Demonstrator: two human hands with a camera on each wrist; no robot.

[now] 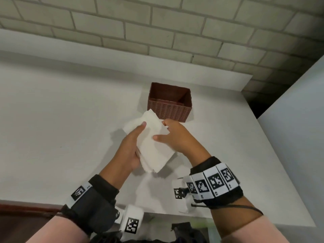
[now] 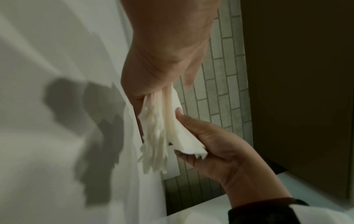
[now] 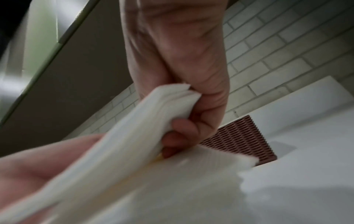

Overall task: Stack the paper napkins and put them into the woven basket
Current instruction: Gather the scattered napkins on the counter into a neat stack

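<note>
A stack of white paper napkins (image 1: 154, 142) is held above the white table, between both hands. My left hand (image 1: 130, 146) grips its left side, thumb on top. My right hand (image 1: 172, 135) pinches its right edge, thumb on top and fingers under it. In the left wrist view the napkins (image 2: 157, 136) fan out loosely at their free edges. In the right wrist view the fingers (image 3: 182, 133) curl under the napkin stack (image 3: 134, 128). The brown woven basket (image 1: 169, 109) stands open and looks empty just beyond the napkins, and its wall (image 3: 241, 141) shows behind my right hand.
The white table (image 1: 70, 120) runs along a grey brick wall (image 1: 175, 32). A white panel (image 1: 298, 120) rises at the right. The table's front edge lies near my wrists, with dark things below it.
</note>
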